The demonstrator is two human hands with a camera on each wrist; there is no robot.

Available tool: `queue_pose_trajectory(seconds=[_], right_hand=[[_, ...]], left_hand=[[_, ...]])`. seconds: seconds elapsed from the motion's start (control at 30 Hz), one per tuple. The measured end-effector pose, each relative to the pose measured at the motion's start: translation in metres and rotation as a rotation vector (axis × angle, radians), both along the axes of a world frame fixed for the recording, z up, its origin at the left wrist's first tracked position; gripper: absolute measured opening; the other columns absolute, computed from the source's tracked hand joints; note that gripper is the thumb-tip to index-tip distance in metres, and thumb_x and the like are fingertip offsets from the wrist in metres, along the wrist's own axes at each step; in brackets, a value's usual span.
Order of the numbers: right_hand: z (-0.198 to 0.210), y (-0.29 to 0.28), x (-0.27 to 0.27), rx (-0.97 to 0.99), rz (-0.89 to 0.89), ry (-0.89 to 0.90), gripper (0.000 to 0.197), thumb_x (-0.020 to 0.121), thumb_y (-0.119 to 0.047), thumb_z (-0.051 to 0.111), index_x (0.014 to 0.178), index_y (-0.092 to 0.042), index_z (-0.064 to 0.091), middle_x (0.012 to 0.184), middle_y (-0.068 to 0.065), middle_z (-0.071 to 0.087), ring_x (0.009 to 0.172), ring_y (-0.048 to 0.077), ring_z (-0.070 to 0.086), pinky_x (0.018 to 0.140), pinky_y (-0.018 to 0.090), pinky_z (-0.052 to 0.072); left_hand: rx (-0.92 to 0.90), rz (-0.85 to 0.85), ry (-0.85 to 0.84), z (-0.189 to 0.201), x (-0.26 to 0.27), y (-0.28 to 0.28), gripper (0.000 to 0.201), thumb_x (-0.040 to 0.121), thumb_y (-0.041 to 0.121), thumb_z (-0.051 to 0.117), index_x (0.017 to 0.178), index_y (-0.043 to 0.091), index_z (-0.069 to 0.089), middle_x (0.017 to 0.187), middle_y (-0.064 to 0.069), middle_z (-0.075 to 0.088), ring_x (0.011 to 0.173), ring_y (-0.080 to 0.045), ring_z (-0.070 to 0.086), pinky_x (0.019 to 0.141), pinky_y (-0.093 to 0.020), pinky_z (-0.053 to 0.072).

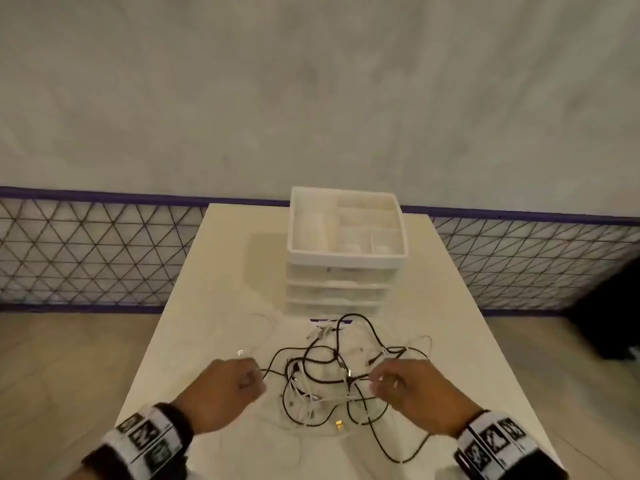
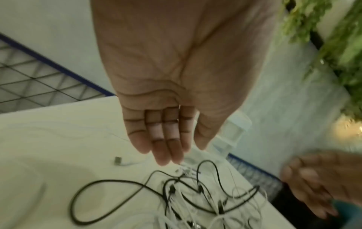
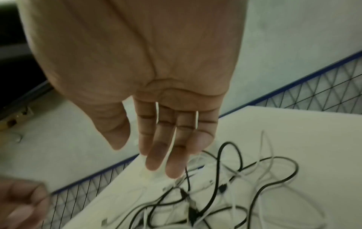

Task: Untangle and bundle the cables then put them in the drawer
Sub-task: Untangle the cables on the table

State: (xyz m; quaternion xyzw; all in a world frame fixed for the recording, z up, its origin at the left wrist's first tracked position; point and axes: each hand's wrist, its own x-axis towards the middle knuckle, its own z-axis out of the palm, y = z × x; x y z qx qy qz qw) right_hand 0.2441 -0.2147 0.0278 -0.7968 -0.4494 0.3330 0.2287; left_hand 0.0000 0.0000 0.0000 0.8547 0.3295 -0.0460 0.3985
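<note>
Pale wall and a wire-mesh fence (image 1: 86,251) back a cream table (image 1: 214,271). Both hands hover above it with fingers straight and relaxed, holding nothing: the left hand (image 2: 172,86) and the right hand (image 3: 149,80). Between them and just past their fingertips lies the tangle of black and white cables (image 1: 332,372). Beyond the tangle, farther from the hands, stands a white drawer unit (image 1: 346,258), its drawers pushed in.

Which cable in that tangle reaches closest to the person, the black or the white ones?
The black cable. One of its loops trails out of the tangle toward the table's near edge, beside the right hand; the white cables stay bunched in the middle.
</note>
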Motion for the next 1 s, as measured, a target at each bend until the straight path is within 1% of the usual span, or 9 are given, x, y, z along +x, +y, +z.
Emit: queue_pose_trajectory(seconds=[0.07, 0.17, 0.23, 0.3, 0.53, 0.67, 0.8, 0.9, 1.0], right_hand=[[-0.024, 0.025, -0.003, -0.064, 0.023, -0.06, 0.005, 0.088, -0.036, 0.066, 0.09, -0.034, 0.07, 0.083, -0.014, 0.071, 0.08, 0.001, 0.064, 0.08, 0.023, 0.052], [-0.063, 0.049, -0.011, -0.201, 0.004, -0.09, 0.015, 0.085, -0.034, 0.062, 0.098, -0.031, 0.07, 0.105, -0.001, 0.073, 0.097, 0.02, 0.067, 0.089, 0.034, 0.056], [-0.086, 0.053, -0.014, -0.278, -0.006, -0.148, 0.025, 0.087, -0.031, 0.061, 0.111, -0.026, 0.068, 0.116, 0.004, 0.069, 0.107, 0.024, 0.065, 0.093, 0.033, 0.054], [-0.103, 0.053, -0.016, -0.312, -0.008, -0.181, 0.035, 0.088, -0.03, 0.062, 0.122, -0.024, 0.064, 0.122, 0.006, 0.063, 0.115, 0.025, 0.061, 0.096, 0.029, 0.05], [-0.125, 0.05, -0.02, -0.319, -0.034, -0.2, 0.041, 0.087, -0.023, 0.061, 0.127, -0.021, 0.065, 0.127, 0.007, 0.053, 0.122, 0.026, 0.056, 0.103, 0.031, 0.046], [-0.126, 0.049, -0.017, -0.288, -0.047, -0.23, 0.035, 0.089, -0.022, 0.061, 0.124, -0.019, 0.066, 0.125, 0.007, 0.054, 0.115, 0.024, 0.059, 0.1, 0.033, 0.049], [-0.125, 0.049, -0.014, -0.193, -0.09, -0.225, 0.035, 0.09, -0.019, 0.062, 0.125, -0.015, 0.066, 0.123, 0.008, 0.056, 0.112, 0.025, 0.061, 0.097, 0.03, 0.049], [-0.122, 0.05, -0.011, -0.155, -0.094, -0.217, 0.039, 0.092, -0.02, 0.062, 0.131, -0.016, 0.062, 0.129, 0.005, 0.054, 0.112, 0.021, 0.06, 0.096, 0.026, 0.046], [-0.115, 0.051, -0.007, -0.214, -0.111, -0.217, 0.042, 0.093, -0.024, 0.061, 0.134, -0.019, 0.06, 0.136, 0.005, 0.053, 0.117, 0.022, 0.058, 0.101, 0.032, 0.047]], left_hand=[[0.048, -0.016, 0.082, -0.016, 0.025, -0.002, 0.017, 0.089, 0.027, 0.061, 0.074, 0.032, 0.057, 0.081, 0.011, 0.065, 0.076, -0.009, 0.058, 0.077, -0.025, 0.05], [0.066, -0.043, 0.243, -0.041, 0.053, -0.016, 0.006, 0.09, 0.027, 0.057, 0.09, 0.028, 0.063, 0.107, 0.0, 0.067, 0.095, -0.019, 0.062, 0.087, -0.031, 0.053], [0.1, -0.072, 0.34, -0.063, 0.058, -0.024, 0.028, 0.091, 0.031, 0.055, 0.116, 0.019, 0.061, 0.126, -0.007, 0.063, 0.113, -0.026, 0.061, 0.094, -0.035, 0.05], [0.127, -0.089, 0.37, -0.075, 0.059, -0.029, 0.04, 0.093, 0.034, 0.054, 0.127, 0.014, 0.055, 0.134, -0.011, 0.058, 0.121, -0.029, 0.057, 0.096, -0.036, 0.048], [0.126, -0.104, 0.359, -0.096, 0.059, -0.028, 0.034, 0.093, 0.028, 0.053, 0.124, 0.012, 0.053, 0.129, -0.011, 0.058, 0.117, -0.029, 0.057, 0.094, -0.035, 0.047], [0.332, 0.121, 0.274, -0.083, 0.059, 0.014, 0.037, 0.095, 0.022, 0.05, 0.13, 0.008, 0.05, 0.131, -0.015, 0.052, 0.12, -0.031, 0.051, 0.095, -0.039, 0.045], [0.222, 0.247, 0.335, -0.094, 0.045, 0.061, 0.056, 0.096, 0.031, 0.055, 0.146, 0.011, 0.039, 0.144, -0.016, 0.042, 0.129, -0.036, 0.045, 0.104, -0.042, 0.041], [0.163, 0.219, 0.366, -0.105, 0.043, 0.068, 0.043, 0.097, 0.034, 0.057, 0.134, 0.013, 0.053, 0.137, -0.014, 0.049, 0.125, -0.033, 0.052, 0.099, -0.037, 0.043], [0.162, 0.2, 0.429, -0.103, 0.05, 0.062, 0.036, 0.099, 0.03, 0.052, 0.127, 0.008, 0.055, 0.134, -0.015, 0.057, 0.121, -0.032, 0.055, 0.092, -0.035, 0.044]])
